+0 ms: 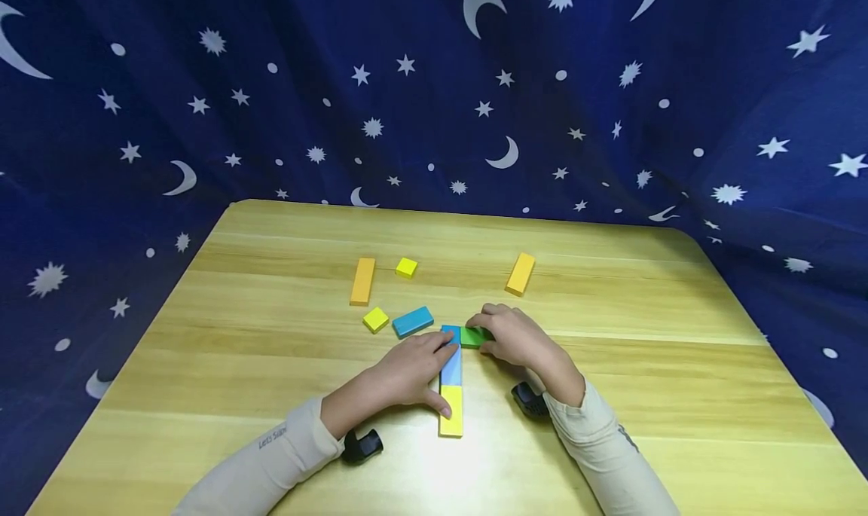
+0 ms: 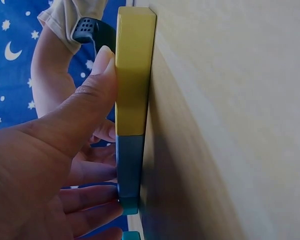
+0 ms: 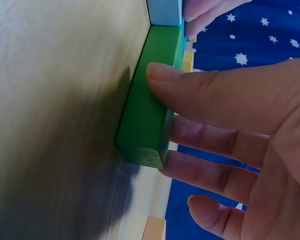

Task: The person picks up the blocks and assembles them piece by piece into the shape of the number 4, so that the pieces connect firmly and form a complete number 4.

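Observation:
A yellow block (image 1: 451, 421), a light blue block (image 1: 450, 373) and a darker blue block (image 1: 450, 333) lie end to end in a straight row on the table. My left hand (image 1: 410, 369) rests over this row from the left, thumb on the yellow block and extended fingers on the blue ones. A green block (image 3: 149, 95) lies crosswise at the row's far end, meeting its right side. My right hand (image 1: 514, 337) pinches the green block, thumb on the near side and fingers on the top and far side.
Left of the row's far end lie another blue block (image 1: 413, 322) and a small yellow block (image 1: 376, 320). Farther back are an orange block (image 1: 362, 281), a second small yellow block (image 1: 406, 267) and another orange block (image 1: 520, 274). A starry blue curtain (image 1: 407, 109) hangs behind the wooden table (image 1: 203, 350).

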Available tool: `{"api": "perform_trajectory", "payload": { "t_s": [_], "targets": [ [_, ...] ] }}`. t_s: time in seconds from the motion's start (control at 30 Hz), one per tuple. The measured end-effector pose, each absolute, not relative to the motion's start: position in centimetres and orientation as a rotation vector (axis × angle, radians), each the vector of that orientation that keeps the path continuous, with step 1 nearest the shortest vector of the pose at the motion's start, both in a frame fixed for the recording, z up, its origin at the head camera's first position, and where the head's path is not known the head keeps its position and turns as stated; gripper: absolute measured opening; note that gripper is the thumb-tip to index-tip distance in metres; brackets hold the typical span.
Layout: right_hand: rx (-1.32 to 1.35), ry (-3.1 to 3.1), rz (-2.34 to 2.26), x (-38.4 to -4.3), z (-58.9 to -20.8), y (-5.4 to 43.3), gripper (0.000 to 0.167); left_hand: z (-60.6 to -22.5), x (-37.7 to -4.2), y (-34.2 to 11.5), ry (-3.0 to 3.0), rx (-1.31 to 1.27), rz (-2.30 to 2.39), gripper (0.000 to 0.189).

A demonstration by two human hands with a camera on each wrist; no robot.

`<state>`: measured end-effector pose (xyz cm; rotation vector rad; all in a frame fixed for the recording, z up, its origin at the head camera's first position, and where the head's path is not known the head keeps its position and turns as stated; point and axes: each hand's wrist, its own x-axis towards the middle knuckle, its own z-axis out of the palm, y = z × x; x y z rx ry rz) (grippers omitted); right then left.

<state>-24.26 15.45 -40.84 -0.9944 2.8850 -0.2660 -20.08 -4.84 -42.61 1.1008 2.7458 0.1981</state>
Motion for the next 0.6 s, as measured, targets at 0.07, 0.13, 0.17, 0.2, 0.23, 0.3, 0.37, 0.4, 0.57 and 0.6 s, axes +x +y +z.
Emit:
{"api": "perform_trajectory", "payload": {
  "t_s": [0.07,0.13,0.17,0.2,0.23,0.3,0.37,0.4,0.57,0.6],
  "targets": [
    [-0.992,2.882,-0.272,-24.30,-40.81,15.47,0.034,-42.62,-20.13,-4.83,2.744,1.101,0.201,0.100],
    [-0.989,2.880,-0.281,-24.34,-40.81,15.47,0.034,-42.65,-20.17,-4.85,2.743,1.099,0.204,0.100],
    [-0.989,2.878,-0.284,-24.38,-40.84,15.46,0.034,-42.68,-20.19,-4.87,2.743,1.099,0.204,0.100],
    [-0.990,2.878,-0.285,-24.41,-40.88,15.45,0.033,-42.72,-20.21,-4.88,2.744,1.098,0.201,0.100],
    [-0.989,2.876,-0.288,-24.44,-40.90,15.43,0.033,-42.73,-20.22,-4.89,2.744,1.097,0.201,0.100],
    [-0.984,2.876,-0.285,-24.46,-40.92,15.41,0.034,-42.75,-20.23,-4.91,2.746,1.100,0.199,0.100],
    [-0.969,2.878,-0.281,-24.43,-40.91,15.40,0.036,-42.80,-20.26,-4.89,2.749,1.110,0.197,0.100],
    [-0.966,2.882,-0.275,-24.40,-40.90,15.41,0.037,-42.80,-20.26,-4.88,2.750,1.113,0.197,0.100],
    [-0.959,2.866,-0.291,-24.31,-40.84,15.49,0.042,-42.82,-20.23,-4.84,2.753,1.130,0.207,0.100],
    [-0.959,2.854,-0.306,-24.34,-40.81,15.55,0.043,-42.81,-20.19,-4.84,2.752,1.129,0.213,0.100]
  ]
}}
